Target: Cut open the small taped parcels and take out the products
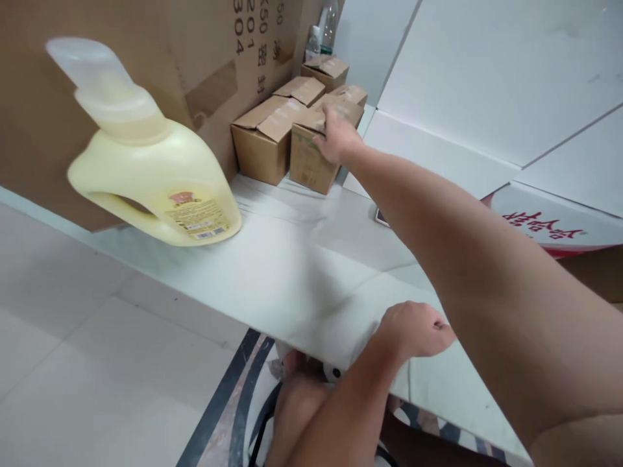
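Observation:
My right hand (337,136) reaches far forward and rests on top of a small brown cardboard box (311,162), its fingers curled over the box's upper edge. My left hand (413,327) lies near me on the white table (272,272), fingers curled into a loose fist with nothing visible in it. A pale yellow detergent bottle (150,175) with a translucent cap stands at the table's left edge, tilted in the view.
Several more small cardboard boxes (265,133) cluster behind the one I touch. A large brown cardboard sheet (204,58) leans along the left. White panels (487,78) and a red-lettered board (545,224) lie to the right. Clear plastic bottles (322,32) stand at the back.

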The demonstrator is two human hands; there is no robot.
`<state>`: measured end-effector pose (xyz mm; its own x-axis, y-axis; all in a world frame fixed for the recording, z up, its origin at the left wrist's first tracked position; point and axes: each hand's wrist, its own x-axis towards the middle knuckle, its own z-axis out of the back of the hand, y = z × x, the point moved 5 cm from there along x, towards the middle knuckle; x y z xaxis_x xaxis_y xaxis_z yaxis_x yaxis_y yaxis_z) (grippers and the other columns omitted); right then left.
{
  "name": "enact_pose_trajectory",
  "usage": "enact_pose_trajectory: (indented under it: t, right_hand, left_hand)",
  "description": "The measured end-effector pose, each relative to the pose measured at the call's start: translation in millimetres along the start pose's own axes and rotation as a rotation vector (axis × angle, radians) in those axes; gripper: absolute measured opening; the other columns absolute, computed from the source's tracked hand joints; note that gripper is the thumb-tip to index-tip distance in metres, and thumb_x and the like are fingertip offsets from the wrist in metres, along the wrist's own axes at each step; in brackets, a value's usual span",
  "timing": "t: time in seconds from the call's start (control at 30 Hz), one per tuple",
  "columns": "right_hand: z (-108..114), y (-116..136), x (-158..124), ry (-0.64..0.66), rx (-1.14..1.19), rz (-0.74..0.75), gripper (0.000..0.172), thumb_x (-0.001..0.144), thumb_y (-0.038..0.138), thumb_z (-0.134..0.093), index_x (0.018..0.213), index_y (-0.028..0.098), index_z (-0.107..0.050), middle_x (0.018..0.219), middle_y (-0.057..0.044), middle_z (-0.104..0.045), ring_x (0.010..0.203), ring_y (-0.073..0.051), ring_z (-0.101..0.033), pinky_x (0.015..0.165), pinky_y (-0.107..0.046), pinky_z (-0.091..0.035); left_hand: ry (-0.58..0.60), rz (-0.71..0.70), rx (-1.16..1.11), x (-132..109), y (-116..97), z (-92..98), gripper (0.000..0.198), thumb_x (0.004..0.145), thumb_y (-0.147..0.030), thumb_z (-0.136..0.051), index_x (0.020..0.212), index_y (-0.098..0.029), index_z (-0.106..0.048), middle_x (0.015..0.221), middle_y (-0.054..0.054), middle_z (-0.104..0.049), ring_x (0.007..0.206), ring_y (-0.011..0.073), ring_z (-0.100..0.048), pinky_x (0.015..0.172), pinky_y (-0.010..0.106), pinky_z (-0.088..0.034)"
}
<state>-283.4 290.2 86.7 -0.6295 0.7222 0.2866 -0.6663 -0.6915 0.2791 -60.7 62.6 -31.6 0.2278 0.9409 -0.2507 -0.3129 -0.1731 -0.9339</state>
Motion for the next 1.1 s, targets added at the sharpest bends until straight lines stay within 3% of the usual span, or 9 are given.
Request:
enact_pose_trajectory:
  t: [0.13, 0.3, 0.5, 0.6, 0.67, 0.73, 0.87, 0.97, 1.1]
  right_hand:
    - [-2.5, -6.4, 8.7, 0.003, -0.04, -0.061, 0.012, 0.094, 0.026, -0.058, 0.098, 0.016, -0.062, 0.112, -0.011, -0.066, 0.119, -0.027, -0.061, 0.11, -0.049, -0.044]
    - [12.1, -8.7, -23.6, -0.086, 0.049, -0.028, 0.011, 0.093, 0.023, -0.056, 0.084, 0.021, -0.061, 0.097, -0.009, -0.071, 0.105, -0.026, -0.065, 0.101, -0.047, -0.049]
    - [57.1, -34.2, -130.5, -0.112, 0.136, 0.057, 0.012, 0.092, 0.031, -0.054, 0.088, 0.022, -0.061, 0.108, -0.009, -0.075, 0.104, -0.026, -0.068, 0.096, -0.045, -0.051]
    - [89.4, -74.1, -219.4, -0.252, 0.222, -0.07, 0.017, 0.092, 0.04, -0.055, 0.087, 0.024, -0.059, 0.111, -0.009, -0.075, 0.11, -0.025, -0.068, 0.099, -0.042, -0.051]
    - [105.7, -110.7, -296.1, -0.437, 0.259, -0.252, 0.021, 0.093, 0.046, -0.052, 0.091, 0.025, -0.056, 0.117, -0.01, -0.072, 0.119, -0.024, -0.065, 0.102, -0.04, -0.05]
    - [109.3, -149.8, -380.1, -0.584, 0.275, -0.486, 0.025, 0.093, 0.049, -0.046, 0.1, 0.026, -0.053, 0.123, -0.012, -0.069, 0.125, -0.024, -0.063, 0.104, -0.042, -0.05]
    - [78.7, -210.1, -508.9, -0.28, 0.076, -0.9, 0.041, 0.082, 0.049, -0.051, 0.113, 0.024, -0.058, 0.132, -0.018, -0.059, 0.133, -0.034, -0.054, 0.113, -0.056, -0.042]
    - [61.5, -228.0, -543.6, -0.151, 0.025, -0.939, 0.035, 0.077, 0.046, -0.056, 0.102, 0.023, -0.064, 0.136, -0.018, -0.053, 0.139, -0.036, -0.047, 0.122, -0.055, -0.034]
    - [63.8, -239.7, -540.0, -0.18, 0.028, -0.979, 0.03, 0.08, 0.041, -0.053, 0.1, 0.022, -0.065, 0.128, -0.018, -0.058, 0.126, -0.033, -0.058, 0.114, -0.049, -0.044]
  left_hand:
    - [0.081, -0.046, -0.01, -5.3, -6.9, 9.7, 0.021, 0.077, -0.023, -0.061, 0.057, -0.022, -0.053, 0.061, 0.0, -0.051, 0.062, 0.0158, -0.046, 0.059, 0.029, -0.036]
    - [-0.086, -0.114, -0.146, -1.9, -6.6, 28.7, 0.04, 0.077, -0.021, -0.053, 0.053, -0.02, -0.021, 0.054, -0.004, -0.021, 0.056, 0.0118, -0.021, 0.055, 0.03, -0.021]
    - [-0.819, -0.084, -0.248, -28.5, 7.9, 78.3, 0.03, 0.091, -0.03, -0.041, 0.063, -0.023, -0.031, 0.059, -0.003, -0.035, 0.061, 0.0139, -0.035, 0.063, 0.029, -0.034]
    - [-1.357, -0.219, -0.459, -73.5, 23.1, 118.9, 0.007, 0.086, -0.028, -0.041, 0.083, -0.025, -0.036, 0.077, -0.001, -0.043, 0.071, 0.0158, -0.045, 0.073, 0.03, -0.044]
    - [-1.582, -0.411, -0.537, -96.8, 30.1, 140.1, 0.018, 0.079, -0.025, -0.048, 0.093, -0.026, -0.037, 0.09, 0.0, -0.047, 0.083, 0.0173, -0.051, 0.087, 0.034, -0.047]
    - [-1.494, -0.545, -0.509, -100.0, 29.1, 151.5, 0.025, 0.079, -0.027, -0.053, 0.103, -0.026, -0.044, 0.103, 0.003, -0.053, 0.103, 0.0207, -0.055, 0.102, 0.04, -0.043]
    - [-0.747, -0.545, -0.275, -67.7, 3.8, 122.4, 0.045, 0.082, -0.045, -0.064, 0.122, -0.026, -0.058, 0.132, 0.008, -0.058, 0.129, 0.0278, -0.053, 0.113, 0.044, -0.042]
    - [-0.449, -0.492, -0.147, -50.3, -12.2, 86.4, 0.049, 0.082, -0.044, -0.065, 0.127, -0.027, -0.06, 0.141, 0.008, -0.056, 0.13, 0.0292, -0.055, 0.112, 0.044, -0.045]
    - [-0.457, -0.492, -0.175, -34.9, -18.0, 74.1, 0.046, 0.08, -0.04, -0.066, 0.125, -0.028, -0.062, 0.139, 0.007, -0.059, 0.129, 0.0309, -0.054, 0.111, 0.046, -0.045]
